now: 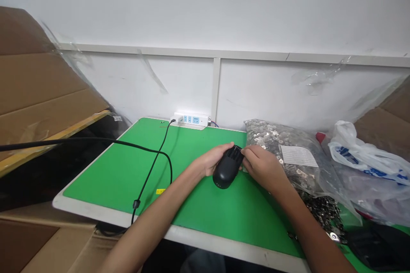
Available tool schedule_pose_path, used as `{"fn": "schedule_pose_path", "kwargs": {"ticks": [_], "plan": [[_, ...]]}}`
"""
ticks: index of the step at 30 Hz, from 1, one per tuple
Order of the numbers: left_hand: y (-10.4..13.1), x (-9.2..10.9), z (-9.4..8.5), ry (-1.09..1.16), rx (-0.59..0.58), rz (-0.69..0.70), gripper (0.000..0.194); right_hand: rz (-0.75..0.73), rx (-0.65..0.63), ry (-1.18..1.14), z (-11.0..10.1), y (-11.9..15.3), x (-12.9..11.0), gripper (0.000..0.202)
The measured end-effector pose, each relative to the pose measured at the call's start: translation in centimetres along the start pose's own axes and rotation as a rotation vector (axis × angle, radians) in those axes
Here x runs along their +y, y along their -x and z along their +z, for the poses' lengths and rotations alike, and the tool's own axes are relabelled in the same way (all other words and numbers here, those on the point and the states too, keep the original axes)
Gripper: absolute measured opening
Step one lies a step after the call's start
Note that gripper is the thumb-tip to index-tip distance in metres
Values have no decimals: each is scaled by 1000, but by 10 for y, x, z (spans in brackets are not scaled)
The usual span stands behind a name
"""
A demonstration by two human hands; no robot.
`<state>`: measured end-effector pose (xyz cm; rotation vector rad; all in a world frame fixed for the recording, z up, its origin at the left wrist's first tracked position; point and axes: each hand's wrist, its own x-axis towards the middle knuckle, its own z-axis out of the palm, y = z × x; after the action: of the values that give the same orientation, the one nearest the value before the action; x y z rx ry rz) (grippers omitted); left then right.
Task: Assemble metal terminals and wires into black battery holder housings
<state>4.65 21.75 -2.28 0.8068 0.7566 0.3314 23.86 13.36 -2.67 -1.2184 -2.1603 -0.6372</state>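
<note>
Between the near and far edges of the green worktop point(112, 170), our left hand point(211, 160) grips a rounded black plastic device point(226, 170); our right hand point(261, 164), fingers bent, touches its far end; whether pinching anything we cannot tell.

Small workshop or assembly corner — green-topped bench point(105, 175), clear bag of metal parts point(301, 175), power strip point(205, 120), cardboard point(38, 76) alongside

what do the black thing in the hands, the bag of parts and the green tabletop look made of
Black device: probably satin plastic, from its smooth shell and soft highlights.
Clear bag: plastic film, see-through and wrinkled; its small parts look like shiny metal, given silvery glints.
Green tabletop: smooth, perhaps rubber mat or laminate; the even colour leaves it open.
</note>
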Motion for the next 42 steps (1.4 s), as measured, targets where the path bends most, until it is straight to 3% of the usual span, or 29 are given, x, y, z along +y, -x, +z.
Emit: {"fn": "schedule_pose_path", "kwargs": {"ticks": [3,10,19,35,39,42], "plan": [[-1,-3,0,-21,-58,7,45,10,-56,-58,-1,-1,2,15],[8,0,3,-148,-71,68,40,52,-87,-303,-2,-1,3,26],[10,0,8,-236,90,133,37,66,-68,-343,1,1,1,27],[5,-9,7,-143,45,163,41,1,-108,-365,1,-1,-1,28],[3,-7,8,-124,102,160,42,77,-125,-393,4,0,1,29],[5,-4,12,-100,86,204,43,228,-135,-452,7,2,3,45]]}}
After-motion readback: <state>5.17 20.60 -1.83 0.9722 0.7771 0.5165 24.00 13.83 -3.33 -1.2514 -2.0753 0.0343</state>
